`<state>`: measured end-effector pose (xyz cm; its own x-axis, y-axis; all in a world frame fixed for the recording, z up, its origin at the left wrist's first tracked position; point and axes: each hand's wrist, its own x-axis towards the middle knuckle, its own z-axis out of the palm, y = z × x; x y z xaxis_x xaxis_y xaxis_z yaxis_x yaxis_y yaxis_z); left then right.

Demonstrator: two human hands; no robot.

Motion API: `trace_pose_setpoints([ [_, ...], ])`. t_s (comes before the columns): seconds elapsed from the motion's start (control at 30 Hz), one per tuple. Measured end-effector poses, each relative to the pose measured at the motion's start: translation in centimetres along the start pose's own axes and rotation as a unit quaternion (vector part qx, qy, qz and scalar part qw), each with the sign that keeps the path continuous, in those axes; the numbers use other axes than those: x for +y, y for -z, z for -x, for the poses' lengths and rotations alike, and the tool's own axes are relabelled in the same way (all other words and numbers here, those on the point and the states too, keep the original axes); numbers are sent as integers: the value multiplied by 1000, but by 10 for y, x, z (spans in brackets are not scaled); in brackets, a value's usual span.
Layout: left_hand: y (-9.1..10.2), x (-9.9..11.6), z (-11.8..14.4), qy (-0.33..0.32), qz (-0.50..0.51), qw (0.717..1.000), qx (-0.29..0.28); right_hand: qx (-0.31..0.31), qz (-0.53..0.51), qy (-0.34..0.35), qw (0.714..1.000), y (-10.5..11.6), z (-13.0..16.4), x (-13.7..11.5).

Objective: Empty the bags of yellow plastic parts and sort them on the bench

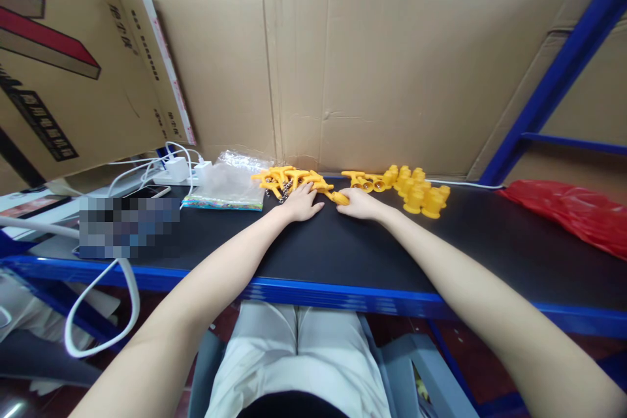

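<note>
My left hand (301,204) lies flat on the black table top (313,248), fingertips touching a heap of yellow T-shaped plastic parts (287,179) with small metal chains. My right hand (359,203) rests just to its right and pinches one small yellow part (339,198) at its fingertips. Behind the right hand lie a few more yellow T-shaped parts (363,179), and further right stands a cluster of yellow cap-like parts (417,191).
A clear plastic bag (229,184) with a colourful edge lies left of the heap. A white power strip and cables (174,170) sit at far left. A red plastic bag (568,212) lies at right. Cardboard walls (392,65) close the back.
</note>
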<state>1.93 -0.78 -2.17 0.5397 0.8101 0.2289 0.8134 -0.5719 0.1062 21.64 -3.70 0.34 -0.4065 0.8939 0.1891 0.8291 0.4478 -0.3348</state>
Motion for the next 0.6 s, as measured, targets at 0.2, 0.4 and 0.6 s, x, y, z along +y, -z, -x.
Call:
trace_pose_setpoints([
  [0.2,-1,-3,0,3,23,1000,13,-53,23,-12,998,14,6,-1],
  [0.4,4,-1,2,-40,15,998,53,-12,28,-14,999,23,7,1],
  [0.6,21,2,5,-30,90,994,51,25,-65,17,997,30,11,-7],
])
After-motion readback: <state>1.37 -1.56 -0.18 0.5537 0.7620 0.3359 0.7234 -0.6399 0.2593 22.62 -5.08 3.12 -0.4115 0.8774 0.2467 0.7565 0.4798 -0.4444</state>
